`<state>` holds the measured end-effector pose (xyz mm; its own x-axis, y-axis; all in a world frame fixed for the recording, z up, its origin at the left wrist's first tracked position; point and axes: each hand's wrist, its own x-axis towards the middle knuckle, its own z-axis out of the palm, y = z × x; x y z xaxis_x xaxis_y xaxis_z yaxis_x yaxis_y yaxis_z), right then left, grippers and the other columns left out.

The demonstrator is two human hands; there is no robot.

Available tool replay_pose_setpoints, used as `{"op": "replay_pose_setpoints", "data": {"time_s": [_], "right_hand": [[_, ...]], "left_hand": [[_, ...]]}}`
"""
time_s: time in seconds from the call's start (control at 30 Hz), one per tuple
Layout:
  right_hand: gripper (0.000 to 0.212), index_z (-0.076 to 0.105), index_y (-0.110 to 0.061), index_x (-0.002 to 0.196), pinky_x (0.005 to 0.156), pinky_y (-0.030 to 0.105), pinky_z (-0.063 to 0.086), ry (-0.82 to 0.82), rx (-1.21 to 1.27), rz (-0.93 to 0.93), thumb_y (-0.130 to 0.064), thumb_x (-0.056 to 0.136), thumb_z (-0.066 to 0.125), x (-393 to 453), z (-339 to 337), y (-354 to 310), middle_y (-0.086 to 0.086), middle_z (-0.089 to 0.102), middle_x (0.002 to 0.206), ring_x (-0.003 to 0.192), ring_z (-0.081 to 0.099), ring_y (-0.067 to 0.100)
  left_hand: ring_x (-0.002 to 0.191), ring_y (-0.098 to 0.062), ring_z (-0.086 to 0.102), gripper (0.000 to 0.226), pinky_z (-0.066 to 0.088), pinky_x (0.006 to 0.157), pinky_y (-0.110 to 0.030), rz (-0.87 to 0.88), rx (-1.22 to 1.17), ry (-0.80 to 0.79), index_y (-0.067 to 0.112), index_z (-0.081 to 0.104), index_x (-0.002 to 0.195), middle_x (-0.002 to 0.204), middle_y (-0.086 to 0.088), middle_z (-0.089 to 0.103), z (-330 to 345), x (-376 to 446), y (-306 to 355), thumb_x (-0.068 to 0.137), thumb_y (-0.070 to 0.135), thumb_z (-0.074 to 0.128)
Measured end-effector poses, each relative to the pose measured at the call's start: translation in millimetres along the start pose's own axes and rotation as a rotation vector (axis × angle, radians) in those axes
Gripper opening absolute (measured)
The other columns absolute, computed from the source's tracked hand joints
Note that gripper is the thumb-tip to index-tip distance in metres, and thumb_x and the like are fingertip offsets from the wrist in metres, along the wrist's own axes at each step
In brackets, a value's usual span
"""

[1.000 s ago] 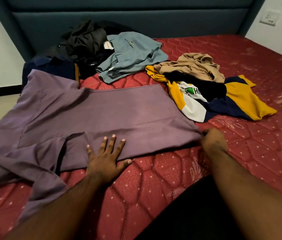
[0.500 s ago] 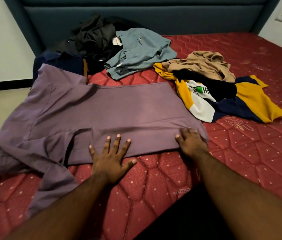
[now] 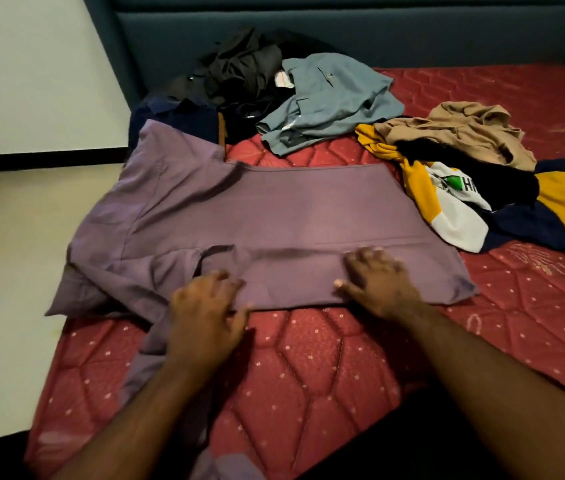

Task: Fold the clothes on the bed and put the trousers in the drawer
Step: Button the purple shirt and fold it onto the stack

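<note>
A purple shirt [image 3: 291, 209] lies spread flat across the near part of the red mattress [image 3: 308, 368], its collar end to the left and one sleeve hanging over the left edge. My left hand [image 3: 204, 313] is at the shirt's near hem, fingers curled on top of the cloth and thumb at the edge, pinching it; the hand is blurred. My right hand [image 3: 381, 282] rests flat on the shirt a little to the right, fingers spread and pressing the cloth.
Unfolded clothes lie behind: black garments [image 3: 239, 67] and a navy one [image 3: 177, 116] at the back left, a grey-blue garment [image 3: 329, 98] in the middle, a tan garment [image 3: 464, 129] and a yellow, navy and white jersey [image 3: 454, 216] at the right. The floor [image 3: 14, 271] lies left of the bed.
My right hand slid left from the shirt's right corner onto the cloth. My left hand went from flat and splayed to curled at the hem. The view shifted leftward.
</note>
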<state>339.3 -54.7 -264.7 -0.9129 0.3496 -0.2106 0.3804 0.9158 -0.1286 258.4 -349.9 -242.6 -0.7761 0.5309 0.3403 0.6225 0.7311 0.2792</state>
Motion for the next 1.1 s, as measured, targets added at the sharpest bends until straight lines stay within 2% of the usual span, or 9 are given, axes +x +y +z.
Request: {"op": "replay_pose_setpoints", "data": {"time_s": [0.07, 0.2, 0.3, 0.43, 0.53, 0.67, 0.8, 0.97, 1.1], "right_hand": [[0.114, 0.035, -0.029, 0.146, 0.115, 0.044, 0.024, -0.027, 0.023, -0.237, -0.093, 0.062, -0.008, -4.4, 1.2, -44.1, 0.006, 0.031, 0.154, 0.143, 0.027, 0.025], [0.071, 0.061, -0.025, 0.118, 0.094, 0.038, 0.042, -0.007, 0.160, -0.329, -0.069, 0.077, 0.022, -39.8, 21.3, -141.3, 0.003, 0.058, 0.119, 0.113, 0.053, 0.026], [0.051, 0.066, -0.021, 0.090, 0.076, 0.041, 0.049, -0.028, 0.565, -0.239, -0.067, 0.082, 0.045, -84.6, 33.8, -211.2, -0.003, 0.064, 0.087, 0.083, 0.060, 0.016], [0.019, 0.070, -0.015, 0.096, 0.067, 0.027, 0.054, -0.375, 1.163, -0.132, -0.005, 0.080, 0.074, -119.9, 32.7, -251.3, -0.010, 0.075, 0.085, 0.079, 0.068, 0.005], [0.029, 0.063, -0.024, 0.060, 0.054, 0.020, 0.043, -0.346, 0.725, -0.078, -0.003, 0.077, 0.070, -73.0, 12.3, -240.5, -0.020, 0.061, 0.052, 0.052, 0.051, -0.011], [0.011, 0.067, -0.024, 0.079, 0.050, 0.021, 0.045, -0.461, -0.082, -0.193, -0.018, 0.078, 0.075, 22.2, -88.9, -249.6, -0.002, 0.061, 0.071, 0.065, 0.058, 0.013], [0.008, 0.066, -0.002, 0.093, 0.055, 0.026, 0.046, -0.263, -0.518, -0.161, -0.007, 0.087, 0.064, 118.1, -201.0, -292.1, 0.006, 0.056, 0.069, 0.056, 0.049, 0.016], [0.044, 0.056, -0.021, 0.126, 0.094, 0.048, 0.047, 0.350, -0.423, -0.262, -0.020, 0.084, 0.065, 155.7, -242.6, -349.6, 0.017, 0.053, 0.125, 0.115, 0.053, 0.039], [0.032, 0.059, -0.027, 0.123, 0.083, 0.040, 0.048, 0.278, -0.267, -0.417, -0.024, 0.091, 0.060, 116.2, -142.0, -368.0, 0.008, 0.053, 0.126, 0.112, 0.054, 0.028]], "left_hand": [[0.096, -0.038, 0.055, 0.045, 0.046, 0.080, -0.047, -0.240, 0.007, 0.132, 0.017, 0.065, 0.112, 0.108, -0.015, 0.056, -21.2, -26.7, -30.0, 0.081, 0.048, 0.060], [0.080, -0.027, 0.063, 0.030, 0.051, 0.073, -0.037, -0.763, -0.397, -0.142, 0.012, 0.063, 0.085, 0.082, -0.007, 0.066, -37.2, -51.8, -72.0, 0.080, 0.038, 0.078], [0.066, -0.019, 0.060, 0.023, 0.047, 0.065, -0.028, -0.872, -0.860, -0.178, 0.001, 0.067, 0.069, 0.070, -0.018, 0.069, -35.2, -50.6, -94.4, 0.081, 0.018, 0.076], [0.073, -0.023, 0.063, 0.009, 0.051, 0.069, -0.029, -0.882, -1.379, -0.177, 0.000, 0.071, 0.085, 0.082, -0.018, 0.070, -44.7, -38.3, -96.3, 0.089, 0.002, 0.063], [0.058, -0.022, 0.057, 0.015, 0.047, 0.060, -0.029, -0.839, -1.374, -0.084, 0.013, 0.071, 0.075, 0.070, -0.015, 0.064, -50.3, -28.2, -121.7, 0.090, 0.012, 0.066], [0.072, -0.013, 0.053, 0.019, 0.041, 0.069, -0.028, -0.884, -0.683, 0.399, 0.016, 0.063, 0.093, 0.089, -0.003, 0.058, -57.2, -21.8, -187.8, 0.083, 0.027, 0.075], [0.063, -0.014, 0.057, 0.036, 0.046, 0.054, -0.022, -0.965, -0.861, 0.072, 0.015, 0.066, 0.105, 0.079, -0.004, 0.061, -61.6, -22.3, -226.9, 0.078, 0.034, 0.081], [0.059, -0.015, 0.054, 0.014, 0.038, 0.040, -0.010, -0.955, -0.959, 0.155, 0.005, 0.069, 0.082, 0.069, -0.007, 0.063, -59.1, -14.0, -240.7, 0.075, 0.007, 0.082], [0.048, -0.007, 0.053, 0.007, 0.036, 0.037, -0.013, -0.971, -1.001, 0.181, 0.002, 0.068, 0.080, 0.066, -0.007, 0.062, -66.5, -8.0, -238.8, 0.081, 0.004, 0.074]]}}
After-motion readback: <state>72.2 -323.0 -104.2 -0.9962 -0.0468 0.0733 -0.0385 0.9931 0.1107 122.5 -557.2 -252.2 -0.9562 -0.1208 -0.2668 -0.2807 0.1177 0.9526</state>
